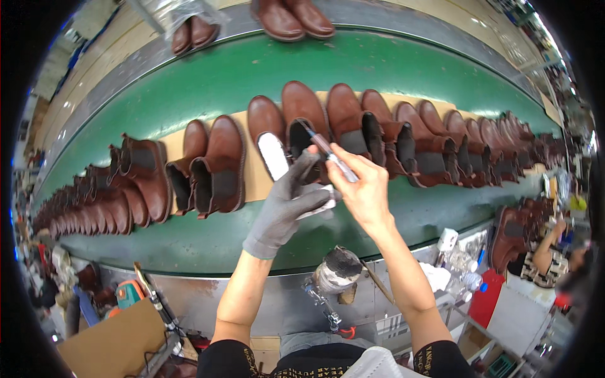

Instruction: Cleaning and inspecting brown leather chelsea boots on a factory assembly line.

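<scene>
My right hand (365,189), bare, grips a slim pen-like tool (322,145) whose thin pointed tip reaches toward the opening of a brown leather boot (302,101). Close beside it, my left hand (283,208) wears a grey glove and is closed around a crumpled white cloth or tissue (320,205). Its thumb and forefinger come near the tool and the boot's opening. A matching boot (265,114) sits just to the left, with a white piece (273,154) showing in its opening. What the tip touches is too small to tell.
Brown boots line the green table (189,82) on both sides, over brown cardboard (255,183). More boots (293,19) stand on the far ledge. Near me are a dark-topped white container (340,271), bottles (472,281) and a cardboard sheet (113,340). Another person's arm (547,249) shows at right.
</scene>
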`<state>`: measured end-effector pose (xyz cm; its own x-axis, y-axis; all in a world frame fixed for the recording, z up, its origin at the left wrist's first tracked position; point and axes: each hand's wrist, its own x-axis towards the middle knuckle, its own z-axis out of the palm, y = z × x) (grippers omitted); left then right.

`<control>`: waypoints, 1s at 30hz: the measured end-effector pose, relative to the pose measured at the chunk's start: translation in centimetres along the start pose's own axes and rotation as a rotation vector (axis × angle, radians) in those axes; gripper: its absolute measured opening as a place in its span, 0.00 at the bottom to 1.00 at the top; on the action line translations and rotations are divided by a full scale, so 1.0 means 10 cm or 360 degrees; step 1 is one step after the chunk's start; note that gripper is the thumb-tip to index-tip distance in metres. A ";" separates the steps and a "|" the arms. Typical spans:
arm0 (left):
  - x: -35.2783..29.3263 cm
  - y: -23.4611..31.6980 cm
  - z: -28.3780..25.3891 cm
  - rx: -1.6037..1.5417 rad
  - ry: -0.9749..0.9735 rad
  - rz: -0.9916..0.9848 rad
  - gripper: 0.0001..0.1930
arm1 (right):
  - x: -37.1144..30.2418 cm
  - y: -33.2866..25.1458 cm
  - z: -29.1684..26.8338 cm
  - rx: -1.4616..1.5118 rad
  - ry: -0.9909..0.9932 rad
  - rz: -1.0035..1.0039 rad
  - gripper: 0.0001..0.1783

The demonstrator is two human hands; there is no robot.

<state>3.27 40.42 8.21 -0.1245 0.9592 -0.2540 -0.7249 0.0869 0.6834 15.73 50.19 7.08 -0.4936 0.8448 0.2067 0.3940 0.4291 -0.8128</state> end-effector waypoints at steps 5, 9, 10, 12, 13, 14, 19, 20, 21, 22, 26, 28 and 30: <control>-0.07 0.06 0.06 0.0354 0.0309 0.0277 0.22 | -0.26 -0.12 -0.23 0.0055 0.0112 -0.0100 0.20; -0.13 0.12 -0.09 0.0242 0.0778 0.0801 0.11 | -0.81 -0.41 -0.55 0.0146 -0.0060 -0.0148 0.22; -0.17 0.14 -0.05 0.0342 0.0754 0.0782 0.11 | -0.91 -0.46 -0.58 0.0210 -0.0095 -0.0131 0.23; -0.21 0.04 -0.05 0.0483 0.0772 0.0717 0.10 | -1.06 -0.45 -0.55 0.0239 -0.0112 -0.0191 0.25; -0.25 0.00 0.01 0.0610 0.0635 0.0685 0.15 | -1.10 -0.45 -0.54 0.0256 -0.0127 -0.0159 0.26; -0.29 -0.02 0.09 0.0612 0.0527 0.0654 0.15 | -1.13 -0.46 -0.54 0.0274 -0.0141 -0.0129 0.26; -0.40 -0.22 0.35 0.0640 0.0629 0.0545 0.08 | -1.31 -0.42 -0.61 0.0254 -0.0094 -0.0099 0.25; -0.39 -0.27 0.40 0.0641 0.0607 0.0534 0.08 | -1.38 -0.40 -0.64 0.0217 -0.0071 -0.0082 0.23; -0.40 -0.30 0.47 0.0653 0.0480 0.0456 0.08 | -1.47 -0.37 -0.70 0.0217 -0.0053 -0.0076 0.23; -0.41 -0.32 0.50 0.0668 0.0362 0.0381 0.09 | -1.60 -0.32 -0.75 0.0134 0.0034 -0.0070 0.23; -0.25 -0.52 0.58 0.0766 0.0273 0.0358 0.13 | -2.24 0.07 -1.04 -0.0091 0.0281 0.0167 0.21; -0.23 -0.44 0.60 0.1103 0.0227 0.0426 0.13 | -2.54 0.14 -1.24 -0.0210 0.0209 0.0453 0.21; -0.24 -0.40 0.78 0.0945 0.0166 0.0408 0.14 | -2.66 0.20 -1.41 -0.0198 0.0067 0.0674 0.21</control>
<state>11.81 39.83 11.43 -0.3304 0.9407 -0.0775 -0.1695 0.0217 0.9853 40.57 33.06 7.60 -0.2377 0.9655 -0.1062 0.6463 0.0755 -0.7593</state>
